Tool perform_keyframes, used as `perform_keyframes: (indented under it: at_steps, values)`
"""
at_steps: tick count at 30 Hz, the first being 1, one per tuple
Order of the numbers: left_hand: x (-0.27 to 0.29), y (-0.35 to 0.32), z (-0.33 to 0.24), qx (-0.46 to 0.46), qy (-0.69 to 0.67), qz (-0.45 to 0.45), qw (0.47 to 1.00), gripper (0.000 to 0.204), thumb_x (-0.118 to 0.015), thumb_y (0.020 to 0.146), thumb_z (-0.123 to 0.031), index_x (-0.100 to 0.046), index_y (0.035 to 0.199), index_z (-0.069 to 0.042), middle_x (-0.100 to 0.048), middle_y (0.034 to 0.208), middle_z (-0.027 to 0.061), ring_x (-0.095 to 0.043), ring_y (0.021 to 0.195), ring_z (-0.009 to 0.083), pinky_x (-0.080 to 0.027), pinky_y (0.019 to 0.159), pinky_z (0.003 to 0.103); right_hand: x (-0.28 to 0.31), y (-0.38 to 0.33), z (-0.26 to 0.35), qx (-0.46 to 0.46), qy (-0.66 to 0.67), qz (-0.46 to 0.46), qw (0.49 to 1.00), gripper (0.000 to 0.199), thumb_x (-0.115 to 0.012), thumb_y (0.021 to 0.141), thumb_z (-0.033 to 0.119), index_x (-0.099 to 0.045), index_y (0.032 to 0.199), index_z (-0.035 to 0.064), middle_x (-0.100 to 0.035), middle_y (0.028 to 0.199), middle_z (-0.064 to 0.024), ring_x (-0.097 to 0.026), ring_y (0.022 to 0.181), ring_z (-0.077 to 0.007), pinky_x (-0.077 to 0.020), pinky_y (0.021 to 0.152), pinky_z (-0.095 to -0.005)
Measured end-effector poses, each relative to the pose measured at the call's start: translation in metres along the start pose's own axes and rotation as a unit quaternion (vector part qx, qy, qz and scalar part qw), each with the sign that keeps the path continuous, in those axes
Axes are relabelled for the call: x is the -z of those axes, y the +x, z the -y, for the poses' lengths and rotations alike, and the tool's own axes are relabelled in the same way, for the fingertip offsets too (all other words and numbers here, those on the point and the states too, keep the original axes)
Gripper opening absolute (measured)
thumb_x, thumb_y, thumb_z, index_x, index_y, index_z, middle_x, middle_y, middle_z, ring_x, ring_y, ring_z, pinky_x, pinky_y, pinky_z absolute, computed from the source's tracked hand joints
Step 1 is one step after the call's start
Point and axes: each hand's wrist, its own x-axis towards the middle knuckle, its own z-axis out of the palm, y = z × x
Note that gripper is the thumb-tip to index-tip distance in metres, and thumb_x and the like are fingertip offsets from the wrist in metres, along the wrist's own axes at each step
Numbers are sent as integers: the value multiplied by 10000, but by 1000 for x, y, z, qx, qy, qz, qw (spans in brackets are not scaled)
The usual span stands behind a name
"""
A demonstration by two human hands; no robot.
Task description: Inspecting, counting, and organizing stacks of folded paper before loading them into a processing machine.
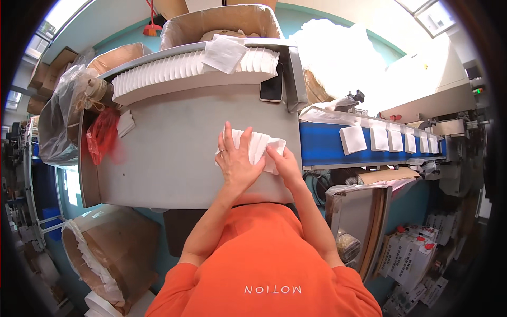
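Note:
A small bunch of white folded paper napkins (257,143) is between my hands, on or just above the grey metal table (174,148). My left hand (236,162) lies over its left part, fingers spread across the top and the thumb against the near side, gripping it. At the right end, my right hand (285,165) pinches a napkin between thumb and fingers. A long row of upright white napkins (169,79) lines the table's far side, with one loose napkin (226,53) flat on top. The undersides of the held napkins are hidden.
A black phone (271,87) lies by the row's right end. To the right, a blue conveyor belt (323,145) carries several napkin stacks (353,140). Red plastic (101,134) sits at the table's left edge. Behind the table stands a large lined carton (182,29).

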Motion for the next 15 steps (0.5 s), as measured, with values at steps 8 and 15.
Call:
perform_keyframes:
  at_steps: [8,15]
  values:
    - [45,-34,82,141,15,-108,984,713,-749,681,-223,-495,1348,-215,-205,1536,156,-299,1343,437,-426,907,587,-124,30,95,148,-120,96,977,310,-696,847,237,-585,999,-10,-669,908,-95,-639,789,-174,-529,702,-354]
    - [63,-60,102,204,-5,-145,968,713,-768,724,-305,-487,1370,-190,-209,1538,176,-303,1328,457,-429,916,596,-199,121,7,-36,-163,38,985,657,-635,924,463,-448,1325,-22,-610,1015,-90,-592,888,-159,-483,753,-296]
